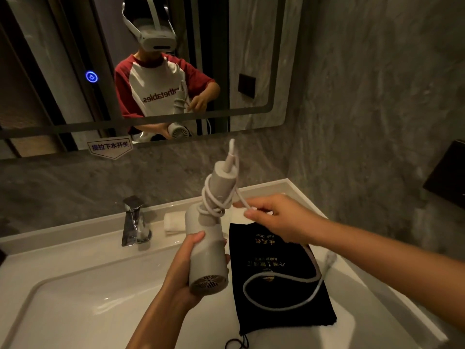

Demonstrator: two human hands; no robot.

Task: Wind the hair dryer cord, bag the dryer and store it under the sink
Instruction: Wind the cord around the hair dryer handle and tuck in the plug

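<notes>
At six o'clock the left hand (187,268) is gripping the hair dryer (207,258) by its barrel, handle pointing up. At four o'clock the black bag (281,311) is lying on the counter (377,306), loose cord (281,307) looping across it. Farther, at two o'clock, the right hand (276,217) is pinching the cord beside the wrapped handle.

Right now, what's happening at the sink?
A person is winding the hair dryer's cord. The left hand grips the dryer by its barrel, handle pointing up. The right hand pinches the cord, a few turns already around the handle. The rest lies looped loose over the black bag, flat on the counter beside the basin.
</notes>
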